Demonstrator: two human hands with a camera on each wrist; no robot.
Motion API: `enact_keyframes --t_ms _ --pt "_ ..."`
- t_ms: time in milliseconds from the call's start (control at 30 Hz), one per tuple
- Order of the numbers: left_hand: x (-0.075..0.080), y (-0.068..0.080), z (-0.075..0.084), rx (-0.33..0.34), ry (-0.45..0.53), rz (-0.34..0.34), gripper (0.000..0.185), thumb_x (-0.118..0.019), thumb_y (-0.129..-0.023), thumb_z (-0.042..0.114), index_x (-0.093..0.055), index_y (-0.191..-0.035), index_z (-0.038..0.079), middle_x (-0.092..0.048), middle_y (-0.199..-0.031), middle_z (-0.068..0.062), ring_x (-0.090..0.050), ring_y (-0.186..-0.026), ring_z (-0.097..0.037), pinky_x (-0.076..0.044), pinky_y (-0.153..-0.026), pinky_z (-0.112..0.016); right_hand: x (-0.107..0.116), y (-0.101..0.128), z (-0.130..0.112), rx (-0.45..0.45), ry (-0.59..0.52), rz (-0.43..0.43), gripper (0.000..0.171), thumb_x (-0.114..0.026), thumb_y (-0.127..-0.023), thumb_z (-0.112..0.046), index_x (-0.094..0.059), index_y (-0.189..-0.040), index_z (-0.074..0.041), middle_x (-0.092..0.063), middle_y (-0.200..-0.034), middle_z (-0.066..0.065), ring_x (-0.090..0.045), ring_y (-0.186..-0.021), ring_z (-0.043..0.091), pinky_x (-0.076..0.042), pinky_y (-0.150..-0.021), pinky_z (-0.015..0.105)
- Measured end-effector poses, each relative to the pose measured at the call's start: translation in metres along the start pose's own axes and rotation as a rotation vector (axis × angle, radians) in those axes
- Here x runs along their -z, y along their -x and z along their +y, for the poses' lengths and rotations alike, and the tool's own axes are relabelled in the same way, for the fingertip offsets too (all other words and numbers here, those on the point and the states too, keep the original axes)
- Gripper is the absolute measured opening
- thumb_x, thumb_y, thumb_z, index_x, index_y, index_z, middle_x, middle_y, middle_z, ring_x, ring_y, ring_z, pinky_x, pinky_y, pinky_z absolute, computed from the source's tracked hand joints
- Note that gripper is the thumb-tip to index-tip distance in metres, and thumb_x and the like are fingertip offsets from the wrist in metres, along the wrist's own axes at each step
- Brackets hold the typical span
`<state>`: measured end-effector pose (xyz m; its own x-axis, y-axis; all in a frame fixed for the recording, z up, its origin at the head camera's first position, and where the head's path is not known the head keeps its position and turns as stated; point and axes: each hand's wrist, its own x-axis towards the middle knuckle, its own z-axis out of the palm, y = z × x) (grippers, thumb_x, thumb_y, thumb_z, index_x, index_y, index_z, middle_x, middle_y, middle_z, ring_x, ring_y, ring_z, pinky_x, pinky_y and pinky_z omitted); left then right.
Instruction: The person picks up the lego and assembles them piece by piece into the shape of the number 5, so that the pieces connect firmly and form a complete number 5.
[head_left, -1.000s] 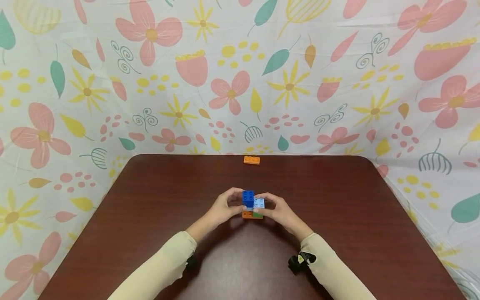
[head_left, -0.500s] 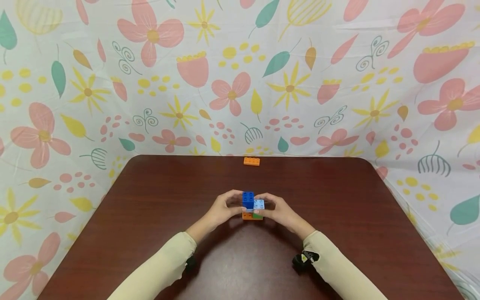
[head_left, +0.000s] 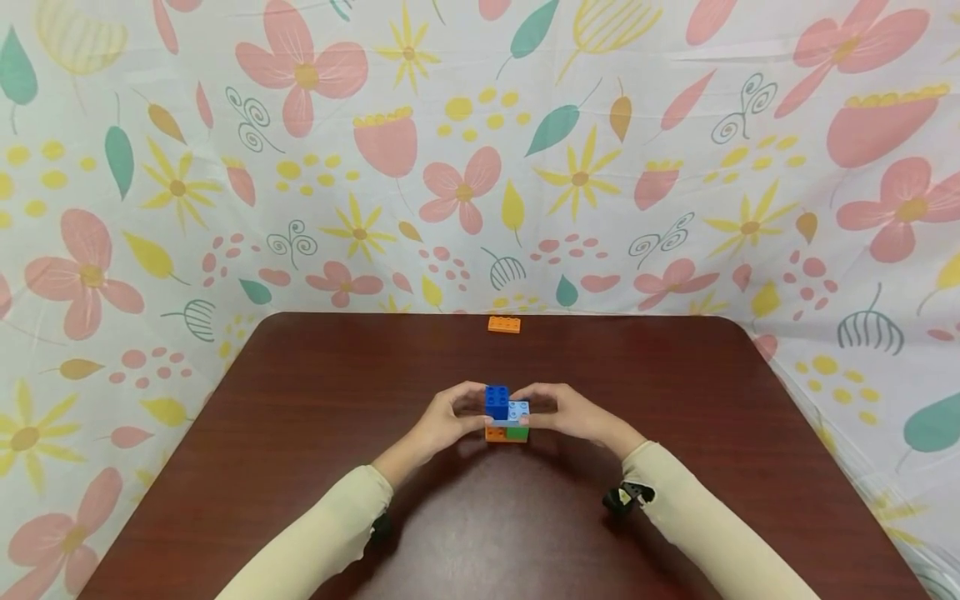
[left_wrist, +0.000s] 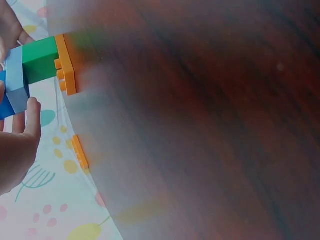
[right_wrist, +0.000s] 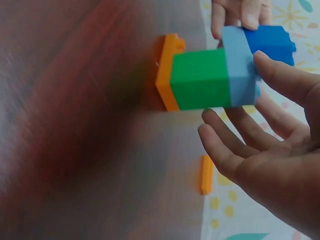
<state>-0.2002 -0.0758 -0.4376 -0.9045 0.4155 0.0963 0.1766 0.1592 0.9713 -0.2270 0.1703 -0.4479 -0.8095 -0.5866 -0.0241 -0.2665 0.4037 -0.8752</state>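
A small stack of toy building bricks stands in the middle of the table. Its base is an orange plate (right_wrist: pixel 166 75), with a green brick (right_wrist: pixel 200 80) on its right half. Across the top of the green brick lies a light blue brick (right_wrist: pixel 240 67), overhanging the plate's bare studs on the left. A dark blue brick (head_left: pixel 497 402) sits on the light blue brick's left half. My left hand (head_left: pixel 444 417) pinches the dark blue brick, thumb low near the light blue one. My right hand (head_left: pixel 573 414) holds the light blue brick's right end, thumb on its near face.
Another orange plate (head_left: pixel 504 324) lies near the table's far edge, behind the stack. The brown table (head_left: pixel 337 367) ends at a flowered cloth (head_left: pixel 465 108) hanging behind it. A dark strap device (head_left: pixel 628 497) hangs under the right sleeve.
My right thumb has risen, baring more of the green brick's near face, and the right forearm has swung outward to the right. The left hand and the stack look almost unchanged.
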Motion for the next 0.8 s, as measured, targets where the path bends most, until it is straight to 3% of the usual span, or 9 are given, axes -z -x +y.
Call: enact_keyframes --t_ms 167,300,467,800 --pt "0.0 -0.002 -0.002 -0.006 0.005 0.002 0.036 -0.069 -0.084 -0.006 -0.06 -0.119 -0.003 -0.063 -0.11 -0.024 -0.06 -0.106 -0.039 -0.053 -0.087 -0.037 0.013 -0.002 -0.004 -0.04 0.01 -0.012 0.036 -0.064 -0.094 -0.025 -0.061 -0.126 -0.008 -0.062 -0.124 0.01 -0.054 -0.115 0.027 -0.046 -0.096 0.048" --pt "-0.001 -0.008 -0.017 -0.003 0.001 0.011 0.037 -0.07 -0.084 -0.006 -0.06 -0.12 -0.002 -0.063 -0.11 -0.024 -0.06 -0.106 -0.039 -0.053 -0.086 -0.038 0.024 -0.006 -0.007 -0.05 -0.006 0.015 0.034 -0.061 -0.095 -0.027 -0.061 -0.124 -0.008 -0.062 -0.123 0.014 -0.057 -0.113 0.028 -0.046 -0.097 0.049" --pt "-0.001 -0.013 -0.034 0.009 -0.003 0.026 0.039 -0.072 -0.083 -0.003 -0.061 -0.12 0.002 -0.065 -0.11 -0.019 -0.061 -0.106 -0.034 -0.054 -0.085 -0.038 0.035 -0.018 -0.014 -0.018 -0.065 0.092 0.03 -0.058 -0.098 -0.025 -0.063 -0.12 -0.005 -0.065 -0.116 0.016 -0.059 -0.109 0.037 -0.047 -0.094 0.052" --pt "0.001 -0.015 -0.034 -0.004 -0.003 0.005 0.039 -0.073 -0.083 -0.001 -0.061 -0.12 0.003 -0.064 -0.113 -0.016 -0.06 -0.108 -0.031 -0.053 -0.086 -0.035 0.058 -0.048 -0.014 -0.051 -0.129 0.271 0.034 -0.054 -0.1 -0.024 -0.061 -0.122 0.001 -0.06 -0.12 0.023 -0.056 -0.113 0.036 -0.042 -0.1 0.052"
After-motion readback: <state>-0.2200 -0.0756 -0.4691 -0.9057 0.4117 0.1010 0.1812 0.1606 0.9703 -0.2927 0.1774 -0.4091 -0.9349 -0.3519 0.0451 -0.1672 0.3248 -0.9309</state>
